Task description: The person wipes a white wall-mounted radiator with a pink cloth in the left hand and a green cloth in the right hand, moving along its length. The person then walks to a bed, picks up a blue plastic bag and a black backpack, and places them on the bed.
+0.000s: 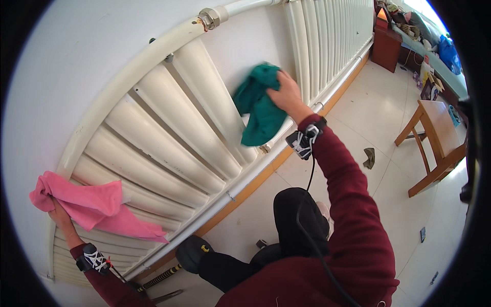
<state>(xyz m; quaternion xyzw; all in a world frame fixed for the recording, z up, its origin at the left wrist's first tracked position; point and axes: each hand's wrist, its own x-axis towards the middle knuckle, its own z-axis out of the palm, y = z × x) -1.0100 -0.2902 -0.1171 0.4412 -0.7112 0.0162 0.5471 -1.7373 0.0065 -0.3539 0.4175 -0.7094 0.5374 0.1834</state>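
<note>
My right hand (287,92) grips a green cloth (264,121), which hangs down in front of the white wall gap between two radiator sections. Some of the cloth overlaps the end column of the nearer white column radiator (184,128). At the far left, my left hand (61,215) holds a pink cloth (94,201) near the top rail of that same radiator. The pink cloth drapes across several columns, and its folds hide most of the left fingers. Rust marks a metal pipe fitting (209,19) above the gap.
A second radiator (332,46) continues along the wall above a low pipe (249,180). On the tiled floor (345,115) lies a crumpled dark cloth (369,158). A wooden stool (437,130) stands at right, before a bed (437,57). A black-and-yellow striped pole (159,278) lies near my foot.
</note>
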